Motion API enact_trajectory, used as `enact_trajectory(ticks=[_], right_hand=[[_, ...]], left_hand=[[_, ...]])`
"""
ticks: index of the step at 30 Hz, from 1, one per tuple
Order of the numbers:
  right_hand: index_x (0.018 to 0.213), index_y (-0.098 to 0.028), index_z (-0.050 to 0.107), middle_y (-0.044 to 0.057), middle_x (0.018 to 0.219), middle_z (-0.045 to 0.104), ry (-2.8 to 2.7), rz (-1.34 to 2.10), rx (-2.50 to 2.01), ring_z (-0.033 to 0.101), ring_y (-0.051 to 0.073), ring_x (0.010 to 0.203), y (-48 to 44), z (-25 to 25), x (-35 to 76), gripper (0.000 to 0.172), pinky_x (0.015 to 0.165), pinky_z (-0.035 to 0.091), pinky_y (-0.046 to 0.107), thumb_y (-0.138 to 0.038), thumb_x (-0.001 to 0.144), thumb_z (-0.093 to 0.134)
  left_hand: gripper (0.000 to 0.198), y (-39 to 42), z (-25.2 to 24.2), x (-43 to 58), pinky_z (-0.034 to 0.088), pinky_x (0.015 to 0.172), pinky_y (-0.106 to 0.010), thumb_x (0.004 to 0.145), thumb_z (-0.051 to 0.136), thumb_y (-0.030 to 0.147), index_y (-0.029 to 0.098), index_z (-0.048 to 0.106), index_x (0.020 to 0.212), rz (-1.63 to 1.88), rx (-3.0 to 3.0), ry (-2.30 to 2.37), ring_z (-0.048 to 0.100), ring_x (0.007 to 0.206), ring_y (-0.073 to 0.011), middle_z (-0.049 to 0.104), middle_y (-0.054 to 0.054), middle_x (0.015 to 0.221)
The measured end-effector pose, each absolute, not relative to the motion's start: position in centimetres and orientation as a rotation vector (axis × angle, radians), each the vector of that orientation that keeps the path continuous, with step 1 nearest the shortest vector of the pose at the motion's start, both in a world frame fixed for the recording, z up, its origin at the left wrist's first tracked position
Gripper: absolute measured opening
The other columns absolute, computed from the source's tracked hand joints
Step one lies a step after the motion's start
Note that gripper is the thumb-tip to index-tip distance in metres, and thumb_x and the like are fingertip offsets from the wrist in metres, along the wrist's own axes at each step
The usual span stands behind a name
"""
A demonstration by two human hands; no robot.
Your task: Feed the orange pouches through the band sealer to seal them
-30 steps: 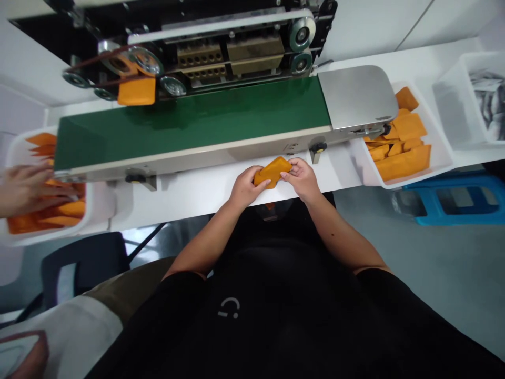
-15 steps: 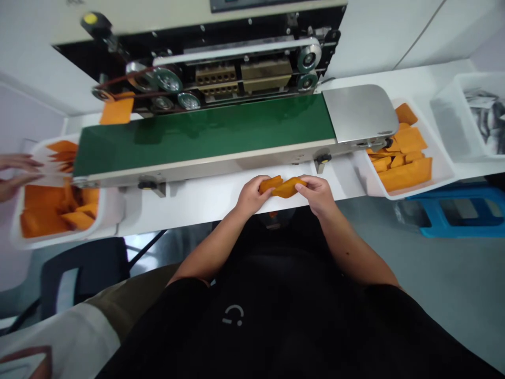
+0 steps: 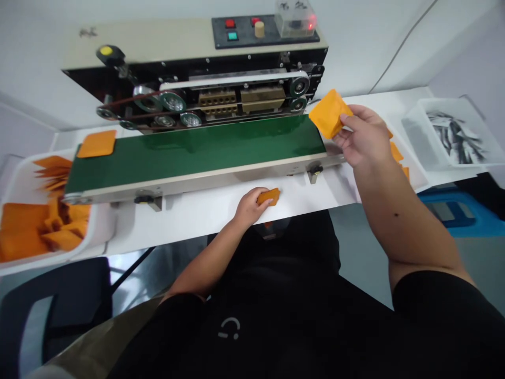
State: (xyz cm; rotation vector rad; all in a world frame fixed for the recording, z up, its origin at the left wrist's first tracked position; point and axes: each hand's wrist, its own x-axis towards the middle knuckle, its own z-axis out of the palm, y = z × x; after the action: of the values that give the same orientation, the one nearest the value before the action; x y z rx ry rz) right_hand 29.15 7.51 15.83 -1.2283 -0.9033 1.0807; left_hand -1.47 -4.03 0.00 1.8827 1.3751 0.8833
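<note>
My right hand (image 3: 365,134) pinches a flat orange pouch (image 3: 328,113) by its right corner, holding it up over the right end of the green conveyor belt (image 3: 221,145). Lower down, beside the front of the conveyor, my left hand (image 3: 252,205) is closed on another orange pouch (image 3: 270,197), perhaps more than one, just above the white table (image 3: 197,213). A further orange packet (image 3: 97,143) lies flat on the belt's left end. Behind the belt stands the sealing machine (image 3: 232,97) with its rollers and bands.
A white bin (image 3: 104,226) of orange pouches stands at the left. Behind my right forearm is another bin (image 3: 420,176) with orange pouches. Farther right sits a clear bin (image 3: 424,139) of silvery-black packets. A blue stool (image 3: 453,210) and a dark chair (image 3: 74,295) are below the table.
My right hand has moved up and right with one pouch, away from my left hand. The packet at the machine's left end now lies on the belt. Another person's hand has left view.
</note>
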Motion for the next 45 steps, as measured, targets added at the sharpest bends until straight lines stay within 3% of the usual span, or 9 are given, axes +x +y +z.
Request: enact_trajectory(ticks=[4,16,24,26,29,33,36,41,45], right_hand=[[0.105,-0.017,0.054,0.004,0.094,0.069,-0.804,1.087,-1.355,0.059,0.007,0.067,10.8,15.8,29.1,0.009,0.069,0.056,0.023,-0.01,0.1,0.057],[0.107,-0.013,0.051,0.006,0.091,0.071,-0.827,1.232,-1.357,0.069,0.008,0.076,14.4,15.6,28.0,0.014,0.08,0.064,0.026,-0.002,0.1,0.054],[0.107,-0.015,0.06,0.006,0.09,0.069,-0.809,1.339,-1.4,0.074,0.013,0.075,14.7,16.5,24.2,0.014,0.058,0.06,0.018,-0.006,0.096,0.063],[0.11,-0.015,0.061,0.006,0.096,0.07,-0.934,1.258,-1.413,0.072,0.012,0.075,13.5,16.8,24.0,0.018,0.059,0.059,0.019,-0.013,0.094,0.07],[0.113,-0.018,0.064,0.006,0.114,0.068,-1.203,0.791,-1.385,0.068,0.009,0.079,9.2,16.7,24.3,0.024,0.069,0.059,0.02,-0.022,0.091,0.074],[0.11,-0.025,0.071,0.007,0.117,0.066,-1.459,0.434,-1.258,0.067,0.016,0.087,0.7,13.9,23.7,0.018,0.076,0.061,0.031,-0.028,0.092,0.071],[0.109,-0.028,0.073,0.008,0.102,0.069,-1.76,0.514,-1.229,0.064,0.019,0.077,-4.0,9.6,22.0,0.019,0.074,0.061,0.038,-0.028,0.09,0.07],[0.14,-0.029,0.063,0.013,0.135,0.061,-1.922,0.711,-1.317,0.068,0.025,0.099,-6.1,2.8,19.0,0.049,0.083,0.064,0.042,-0.031,0.091,0.067],[0.137,-0.029,0.066,0.012,0.128,0.064,-1.893,0.743,-1.344,0.068,0.029,0.11,-6.4,0.5,18.2,0.042,0.091,0.062,0.045,-0.029,0.095,0.064]], left_hand=[[0.027,-4.0,0.1,-1.5,0.058,0.094,-0.039,0.092,0.072,0.034,0.022,0.071,0.116,0.857,1.887,1.374,0.073,0.102,-0.0246,0.077,-0.007,0.112],[0.027,-4.0,0.1,-1.7,0.058,0.094,-0.04,0.093,0.073,0.033,0.021,0.071,0.116,0.847,1.902,1.349,0.073,0.102,-0.0254,0.077,-0.009,0.113],[0.027,-4.1,-0.2,-1.7,0.059,0.096,-0.041,0.093,0.073,0.033,0.023,0.071,0.118,0.896,1.903,1.331,0.073,0.106,-0.0255,0.077,-0.009,0.115],[0.027,-4.1,-0.2,-1.7,0.059,0.097,-0.041,0.093,0.074,0.034,0.023,0.071,0.118,0.904,1.902,1.333,0.073,0.106,-0.0257,0.077,-0.009,0.115],[0.027,-4.1,-0.3,-1.7,0.059,0.097,-0.042,0.093,0.074,0.034,0.023,0.071,0.118,0.895,1.895,1.331,0.074,0.106,-0.0261,0.077,-0.009,0.115],[0.027,-4.0,0.0,-1.7,0.059,0.096,-0.041,0.093,0.073,0.033,0.023,0.071,0.118,0.871,1.889,1.33,0.074,0.105,-0.0259,0.077,-0.009,0.115],[0.025,-4.0,0.3,-1.7,0.058,0.094,-0.04,0.093,0.073,0.032,0.023,0.071,0.116,0.861,1.904,1.336,0.073,0.102,-0.025,0.077,-0.008,0.112],[0.024,-4.0,0.6,-1.7,0.058,0.087,-0.036,0.092,0.075,0.037,0.023,0.073,0.111,0.869,1.922,1.341,0.072,0.093,-0.0229,0.077,-0.006,0.103],[0.023,-4.1,0.4,-1.7,0.054,0.077,-0.032,0.089,0.079,0.041,0.022,0.073,0.098,0.866,1.92,1.365,0.07,0.082,-0.0202,0.075,-0.003,0.091]])
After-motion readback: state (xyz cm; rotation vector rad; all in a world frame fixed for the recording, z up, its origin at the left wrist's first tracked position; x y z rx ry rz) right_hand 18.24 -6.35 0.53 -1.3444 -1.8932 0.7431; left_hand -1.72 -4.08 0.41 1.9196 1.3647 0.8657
